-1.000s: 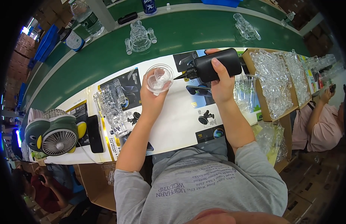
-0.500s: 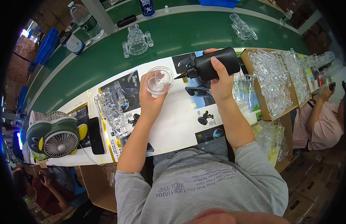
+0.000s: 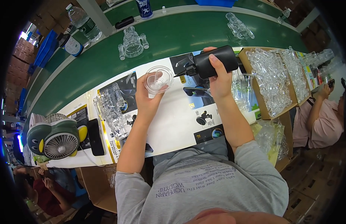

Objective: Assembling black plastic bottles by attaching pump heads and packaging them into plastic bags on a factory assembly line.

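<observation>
Two hands (image 3: 146,98) (image 3: 220,85), left holding clear piece (image 3: 158,81), right black bottle (image 3: 217,62) (nozzle (image 3: 183,73) leftward)

Bottle (image 3: 216,62) solid blk; round piece (image 3: 159,79) clear; bench (image 3: 191,35) dk green; fan (image 3: 55,135) green w/ yellow bits (image 3: 82,133), grey grille (image 3: 61,146); shirt (image 3: 197,179) lt grey w/ purplish print (image 3: 170,190); far-left worker's top (image 3: 49,196) prob. dk red, view's dim.

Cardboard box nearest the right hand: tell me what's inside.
A heap of clear pieces fills the cardboard box; it covers the bottom, so anything buried deeper can't be seen.
</observation>
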`<action>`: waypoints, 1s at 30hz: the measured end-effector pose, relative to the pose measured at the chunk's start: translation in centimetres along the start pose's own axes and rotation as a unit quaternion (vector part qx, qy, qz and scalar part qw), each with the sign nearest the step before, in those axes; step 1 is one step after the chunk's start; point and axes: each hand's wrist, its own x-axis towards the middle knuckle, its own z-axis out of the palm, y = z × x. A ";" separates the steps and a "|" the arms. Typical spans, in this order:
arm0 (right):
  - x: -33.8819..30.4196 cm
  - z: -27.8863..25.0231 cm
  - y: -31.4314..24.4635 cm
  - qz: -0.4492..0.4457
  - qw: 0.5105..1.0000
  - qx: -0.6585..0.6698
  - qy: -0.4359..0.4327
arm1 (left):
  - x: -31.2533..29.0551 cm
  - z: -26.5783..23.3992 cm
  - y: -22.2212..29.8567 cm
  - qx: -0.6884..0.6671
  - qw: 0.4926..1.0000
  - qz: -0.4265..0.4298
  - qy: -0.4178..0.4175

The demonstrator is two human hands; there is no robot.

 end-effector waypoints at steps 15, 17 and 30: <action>0.2 -0.2 0.0 0.011 1.000 0.001 0.010 | 0.1 -0.4 -0.2 -0.030 0.999 -0.009 0.001; 0.2 -0.3 -0.1 0.011 1.000 -0.001 0.009 | 0.2 -0.4 -0.3 -0.040 0.999 -0.004 0.009; 0.3 -0.3 -0.2 0.001 1.000 -0.001 0.013 | 0.4 -0.3 -0.6 -0.117 0.993 -0.012 -0.007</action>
